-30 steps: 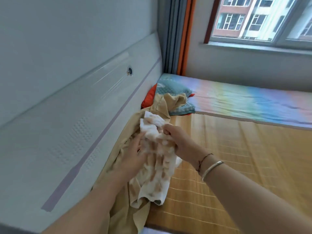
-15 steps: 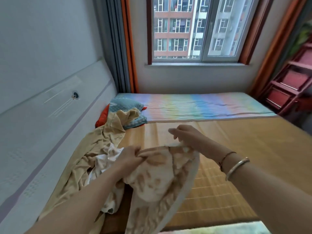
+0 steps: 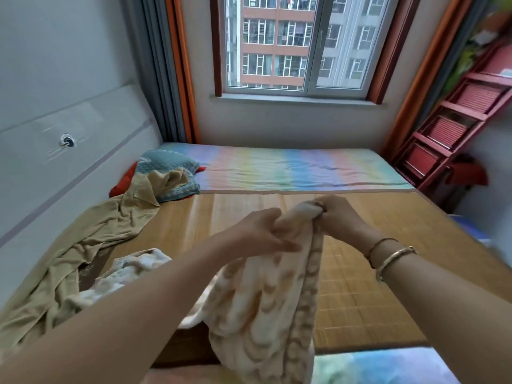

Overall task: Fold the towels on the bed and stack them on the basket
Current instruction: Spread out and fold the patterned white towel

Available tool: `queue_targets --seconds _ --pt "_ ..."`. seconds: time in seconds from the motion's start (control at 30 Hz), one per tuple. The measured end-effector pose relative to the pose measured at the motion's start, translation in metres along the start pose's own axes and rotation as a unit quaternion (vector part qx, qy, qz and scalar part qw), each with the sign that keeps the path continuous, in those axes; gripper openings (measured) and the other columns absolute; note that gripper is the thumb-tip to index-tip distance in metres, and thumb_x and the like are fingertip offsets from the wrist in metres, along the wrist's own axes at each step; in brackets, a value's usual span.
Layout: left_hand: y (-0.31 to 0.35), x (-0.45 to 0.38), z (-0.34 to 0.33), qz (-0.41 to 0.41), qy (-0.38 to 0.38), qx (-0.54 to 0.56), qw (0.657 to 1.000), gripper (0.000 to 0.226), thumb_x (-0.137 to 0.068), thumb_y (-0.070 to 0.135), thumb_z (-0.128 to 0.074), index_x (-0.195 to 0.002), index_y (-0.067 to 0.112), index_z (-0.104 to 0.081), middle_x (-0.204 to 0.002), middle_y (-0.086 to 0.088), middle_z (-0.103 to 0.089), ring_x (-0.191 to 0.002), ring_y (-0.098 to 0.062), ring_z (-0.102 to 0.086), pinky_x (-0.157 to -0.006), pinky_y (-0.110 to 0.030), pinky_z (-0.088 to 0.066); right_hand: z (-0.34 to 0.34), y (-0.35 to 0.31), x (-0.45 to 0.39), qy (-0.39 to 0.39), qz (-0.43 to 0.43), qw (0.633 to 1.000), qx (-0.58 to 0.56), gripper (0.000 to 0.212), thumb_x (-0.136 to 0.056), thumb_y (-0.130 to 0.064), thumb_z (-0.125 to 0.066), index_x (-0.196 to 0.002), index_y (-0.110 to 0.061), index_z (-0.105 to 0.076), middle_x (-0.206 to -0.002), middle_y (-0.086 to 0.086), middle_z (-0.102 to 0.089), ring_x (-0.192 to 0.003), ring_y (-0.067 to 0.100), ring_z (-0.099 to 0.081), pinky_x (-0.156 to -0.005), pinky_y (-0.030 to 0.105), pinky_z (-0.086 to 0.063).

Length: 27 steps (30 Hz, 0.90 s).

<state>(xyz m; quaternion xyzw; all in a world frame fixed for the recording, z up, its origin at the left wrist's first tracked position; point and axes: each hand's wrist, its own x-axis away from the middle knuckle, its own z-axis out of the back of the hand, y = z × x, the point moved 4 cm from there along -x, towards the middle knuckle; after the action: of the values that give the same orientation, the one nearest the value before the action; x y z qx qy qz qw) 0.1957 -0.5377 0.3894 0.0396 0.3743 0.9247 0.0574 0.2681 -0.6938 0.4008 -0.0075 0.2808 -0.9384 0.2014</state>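
Note:
A cream towel with tan blotches (image 3: 266, 309) hangs in front of me above the bamboo mat (image 3: 360, 286) on the bed. My left hand (image 3: 257, 231) pinches its top edge, and my right hand (image 3: 338, 214) is closed on the bunched corner just beside it. The cloth drops from both hands to the near bed edge. Another cream patterned towel (image 3: 122, 275) lies crumpled at the left. A tan towel (image 3: 91, 239) sprawls along the headboard side. No basket is in view.
A teal pillow (image 3: 169, 167) on a red cushion (image 3: 122, 181) sits at the far left by the padded headboard (image 3: 69, 162). A rainbow-striped sheet (image 3: 291, 170) covers the far strip under the window. A red shelf rack (image 3: 454, 126) stands at the right.
My view has swung right and up from the headboard to the window. Both hands have lifted the cream towel off the tan pile, carried it to the middle, and come close together on its top edge.

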Motion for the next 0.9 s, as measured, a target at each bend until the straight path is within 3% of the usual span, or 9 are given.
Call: queue_targets --seconds 0.1,0.23,0.33,0.43,0.6,0.7,0.8,0.9 --pt "-0.021 -0.018 -0.007 0.038 -0.027 -0.081 0.996 0.044 -0.064 0.026 -0.084 -0.094 0.014 -0.054 -0.096 -0.003 -0.060 -0.087 -0.018 -0.054 -0.065 -0.029 -0.040 0.004 0.012 -0.011 0.039 0.019 0.997 -0.064 0.015 -0.077 0.001 -0.049 -0.065 0.007 -0.055 -0.064 0.010 -0.054 -0.064 0.019 -0.047 -0.055 0.030 -0.032" --pt "-0.044 -0.052 -0.014 0.073 -0.041 -0.137 0.987 0.023 -0.073 0.016 -0.071 -0.095 0.013 -0.065 -0.098 -0.008 -0.066 -0.090 -0.022 -0.061 -0.067 -0.025 -0.041 0.011 0.026 -0.026 0.073 0.015 0.996 -0.046 0.017 -0.072 -0.011 -0.042 -0.055 -0.011 -0.045 -0.059 0.002 -0.050 -0.061 0.019 -0.046 -0.056 0.032 -0.032" --pt "-0.070 -0.079 -0.007 0.121 0.035 -0.159 0.979 0.009 -0.081 0.026 -0.063 -0.080 0.018 -0.064 -0.087 -0.008 -0.067 -0.076 -0.025 -0.063 -0.060 -0.027 -0.042 0.020 0.050 -0.044 0.106 -0.011 0.994 -0.009 0.028 -0.075 0.003 -0.046 -0.053 -0.013 -0.040 -0.058 0.002 -0.047 -0.065 0.023 -0.046 -0.052 0.032 -0.028" --pt "-0.093 -0.106 -0.007 0.179 0.080 -0.115 0.974 0.017 -0.089 0.025 -0.053 -0.086 0.015 -0.066 -0.091 -0.009 -0.065 -0.078 -0.027 -0.059 -0.062 -0.029 -0.040 0.027 0.074 -0.059 0.117 -0.030 0.992 0.028 0.032 -0.077 0.004 -0.046 -0.054 -0.014 -0.034 -0.058 0.001 -0.041 -0.061 0.022 -0.040 -0.048 0.025 -0.025" --pt "-0.084 -0.136 -0.028 0.152 0.114 0.018 0.982 0.027 -0.093 0.008 -0.041 -0.102 0.002 -0.067 -0.097 -0.016 -0.062 -0.084 -0.027 -0.054 -0.067 -0.031 -0.038 0.016 0.124 -0.070 -0.043 -0.078 0.991 0.103 0.012 -0.081 -0.019 -0.052 -0.079 -0.018 -0.041 -0.076 0.002 -0.048 -0.071 0.023 -0.049 -0.053 0.031 -0.030" --pt "-0.063 -0.153 -0.051 0.111 0.105 0.097 0.984 0.026 -0.089 0.021 -0.048 -0.098 0.007 -0.067 -0.094 -0.010 -0.064 -0.087 -0.025 -0.057 -0.071 -0.035 -0.043 0.012 0.174 -0.068 -0.075 -0.066 0.966 0.238 0.027 -0.075 -0.022 -0.058 -0.093 -0.020 -0.038 -0.088 0.006 -0.052 -0.085 0.032 -0.055 -0.060 0.032 -0.034" --pt "-0.053 -0.176 -0.077 0.096 0.025 -0.024 0.995 0.034 -0.075 0.038 -0.070 -0.084 0.009 -0.054 -0.078 -0.005 -0.053 -0.074 -0.021 -0.049 -0.060 -0.033 -0.035 0.025 0.224 -0.069 -0.052 -0.095 0.962 0.250 0.022 -0.080 -0.017 -0.055 -0.094 -0.021 -0.038 -0.100 0.011 -0.059 -0.091 0.035 -0.059 -0.064 0.035 -0.043" --pt "-0.047 -0.191 -0.114 0.132 -0.060 -0.197 0.969 0.025 -0.074 0.018 -0.072 -0.084 0.021 -0.049 -0.092 -0.003 -0.057 -0.082 -0.022 -0.053 -0.069 -0.034 -0.043 0.044 0.275 -0.075 -0.040 -0.122 0.961 0.243 0.015 -0.083 -0.015 -0.050 -0.096 -0.018 -0.044 -0.100 0.011 -0.060 -0.089 0.034 -0.060 -0.066 0.036 -0.047"
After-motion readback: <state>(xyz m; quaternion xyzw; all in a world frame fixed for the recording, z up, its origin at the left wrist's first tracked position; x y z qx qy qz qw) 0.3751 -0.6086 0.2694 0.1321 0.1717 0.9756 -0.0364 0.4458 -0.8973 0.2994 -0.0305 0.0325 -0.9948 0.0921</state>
